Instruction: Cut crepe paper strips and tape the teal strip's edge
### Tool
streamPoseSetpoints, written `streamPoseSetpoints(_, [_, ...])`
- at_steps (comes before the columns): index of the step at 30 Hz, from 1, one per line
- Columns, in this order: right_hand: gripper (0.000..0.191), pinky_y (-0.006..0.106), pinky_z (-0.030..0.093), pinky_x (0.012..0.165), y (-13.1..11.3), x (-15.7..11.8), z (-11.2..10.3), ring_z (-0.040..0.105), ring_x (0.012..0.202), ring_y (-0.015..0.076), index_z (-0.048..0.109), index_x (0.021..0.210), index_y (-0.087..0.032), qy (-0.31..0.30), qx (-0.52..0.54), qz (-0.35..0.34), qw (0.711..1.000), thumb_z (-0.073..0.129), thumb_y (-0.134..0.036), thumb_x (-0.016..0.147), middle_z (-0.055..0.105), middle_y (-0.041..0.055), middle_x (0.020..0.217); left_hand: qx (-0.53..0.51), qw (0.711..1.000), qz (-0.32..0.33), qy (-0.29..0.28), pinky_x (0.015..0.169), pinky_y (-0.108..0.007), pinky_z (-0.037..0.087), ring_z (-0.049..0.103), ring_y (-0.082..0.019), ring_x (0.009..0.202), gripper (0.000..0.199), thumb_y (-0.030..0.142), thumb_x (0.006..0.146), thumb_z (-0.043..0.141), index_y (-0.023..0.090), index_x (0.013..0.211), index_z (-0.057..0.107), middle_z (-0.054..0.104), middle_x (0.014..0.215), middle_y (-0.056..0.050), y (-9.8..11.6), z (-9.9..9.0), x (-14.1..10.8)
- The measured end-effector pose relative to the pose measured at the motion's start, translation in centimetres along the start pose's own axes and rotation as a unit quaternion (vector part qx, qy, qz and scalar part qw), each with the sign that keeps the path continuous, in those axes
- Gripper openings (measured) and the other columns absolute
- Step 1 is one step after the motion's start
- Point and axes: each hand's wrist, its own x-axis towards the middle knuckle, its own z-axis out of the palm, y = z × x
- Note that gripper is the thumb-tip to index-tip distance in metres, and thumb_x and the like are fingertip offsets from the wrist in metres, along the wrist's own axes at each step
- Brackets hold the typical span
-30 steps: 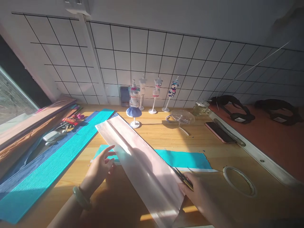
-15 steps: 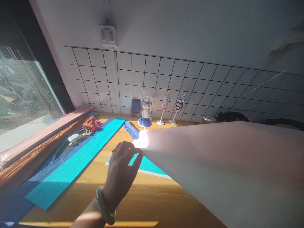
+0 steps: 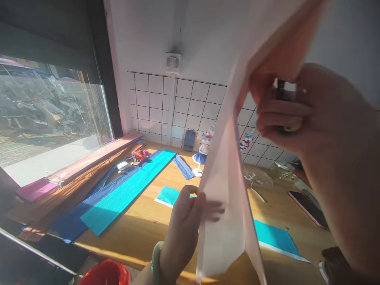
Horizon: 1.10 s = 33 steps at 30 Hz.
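Note:
A large pale pink paper sheet (image 3: 219, 233) hangs upright in front of me, bent along its length and blurred at the top. My left hand (image 3: 188, 217), with a jade-coloured bangle (image 3: 156, 261), pinches its left edge low down; some fingers show as shadows through the paper. Higher up, my right hand (image 3: 285, 107) is closed on the sheet's right side. Something small and dark shows between the right fingers, but I cannot make out what. Behind the sheet, a turquoise paper piece with a white edge (image 3: 277, 239) lies on the wooden table (image 3: 139, 229).
Long turquoise (image 3: 127, 190) and blue crepe strips lie at left beside brown and pink paper (image 3: 101, 158). Small dress-form figures (image 3: 204, 148) stand by the tiled wall. A phone (image 3: 308, 208) lies at right. A red bin (image 3: 105, 273) is below the table's front edge.
The sheet has swung from spread out at the right to upright and bent. My right hand has come into view holding it. The view has turned, showing more window and table.

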Motion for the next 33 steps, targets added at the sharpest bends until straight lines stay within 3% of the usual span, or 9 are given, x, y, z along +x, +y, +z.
streamPoseSetpoints(1, [0.029,0.012,0.015,0.032,0.1,0.6,1.2,0.018,0.032,-0.0025,0.048,0.068,-0.017,-0.083,0.147,0.059,0.984,0.029,-0.017,0.089,0.057,-0.0096,0.074,-0.021,0.999,-0.014,0.025,0.063,-0.033,0.053,0.067,-0.023,0.075,0.026,0.043,0.081,0.053,0.019,0.085,0.045,0.07,0.079,-0.007,-0.3,-0.8,0.0])
streamPoseSetpoints(2, [0.028,0.012,0.012,0.032,0.6,1.2,2.7,0.012,0.033,-0.0024,0.042,0.063,-0.017,-0.109,0.173,0.084,0.975,0.03,-0.016,0.088,0.057,-0.0088,0.072,-0.028,0.998,-0.021,0.054,0.065,-0.034,0.054,0.067,-0.024,0.078,0.028,0.045,0.08,0.055,0.019,0.087,0.046,0.07,0.081,-0.008,-0.7,-1.8,0.1])
streamPoseSetpoints(6, [0.02,0.014,0.017,0.037,5.8,2.2,9.6,0.017,0.036,-0.0025,0.044,0.08,-0.016,-0.14,0.166,0.125,0.968,0.04,-0.034,0.088,0.062,-0.0015,0.084,-0.023,0.986,-0.04,0.16,0.066,-0.034,0.054,0.066,-0.025,0.083,0.031,0.045,0.074,0.061,0.019,0.086,0.049,0.07,0.085,-0.007,-2.7,-6.4,0.6])
streamPoseSetpoints(9, [0.032,0.017,0.021,0.041,10.6,1.2,12.4,0.021,0.038,-0.0006,0.048,0.093,-0.013,-0.195,0.086,0.149,0.966,0.041,-0.044,0.087,0.063,0.0026,0.084,0.006,0.978,-0.08,0.193,0.07,-0.033,0.055,0.066,-0.022,0.082,0.029,0.038,0.076,0.061,0.018,0.094,0.05,0.069,0.085,-0.007,-3.8,-10.0,0.9])
streamPoseSetpoints(12, [0.026,0.021,0.028,0.044,15.4,-1.0,11.5,0.031,0.041,0.0038,0.056,0.086,-0.017,-0.215,-0.036,0.161,0.963,0.051,-0.042,0.08,0.062,0.0015,0.079,0.013,0.968,-0.128,0.213,0.072,-0.034,0.055,0.066,-0.022,0.084,0.041,0.027,0.075,0.064,0.018,0.109,0.045,0.068,0.091,-0.008,-4.3,-12.7,0.6])
streamPoseSetpoints(16, [0.017,0.028,0.037,0.063,21.6,-4.8,6.8,0.051,0.068,0.0147,0.059,0.082,-0.016,-0.177,-0.178,0.172,0.952,0.061,-0.026,0.068,0.059,0.0023,0.077,-0.014,0.96,-0.17,0.222,0.071,-0.035,0.055,0.066,-0.024,0.085,0.065,0.022,0.069,0.068,0.02,0.124,0.034,0.069,0.088,-0.008,-4.9,-14.0,-0.6])
streamPoseSetpoints(21, [0.011,0.029,0.037,0.062,26.3,-9.5,2.6,0.052,0.065,0.0174,0.058,0.075,-0.017,-0.204,-0.271,0.205,0.918,0.06,-0.021,0.065,0.055,0.0005,0.065,0.002,0.949,-0.239,0.205,0.062,-0.034,0.055,0.067,-0.028,0.078,0.064,0.038,0.054,0.079,0.016,0.107,0.048,0.07,0.079,-0.009,-5.7,-13.7,-1.3])
streamPoseSetpoints(27, [0.014,0.026,0.034,0.052,27.1,-9.5,4.0,0.05,0.055,0.0144,0.059,0.074,-0.017,-0.245,-0.271,0.209,0.907,0.06,-0.031,0.069,0.054,-0.0018,0.06,0.005,0.958,-0.24,0.157,0.057,-0.032,0.055,0.067,-0.026,0.07,0.046,0.04,0.055,0.079,0.016,0.089,0.059,0.07,0.078,-0.008,-6.4,-13.8,-1.0])
streamPoseSetpoints(33, [0.015,0.026,0.039,0.057,27.4,-7.9,7.6,0.049,0.058,0.0111,0.054,0.071,-0.016,-0.21,-0.268,0.164,0.926,0.06,-0.028,0.077,0.053,-0.0028,0.064,-0.004,0.959,-0.223,0.177,0.053,-0.032,0.052,0.067,-0.027,0.067,0.047,0.035,0.051,0.081,0.017,0.089,0.06,0.069,0.073,-0.007,-7.0,-13.8,-1.0])
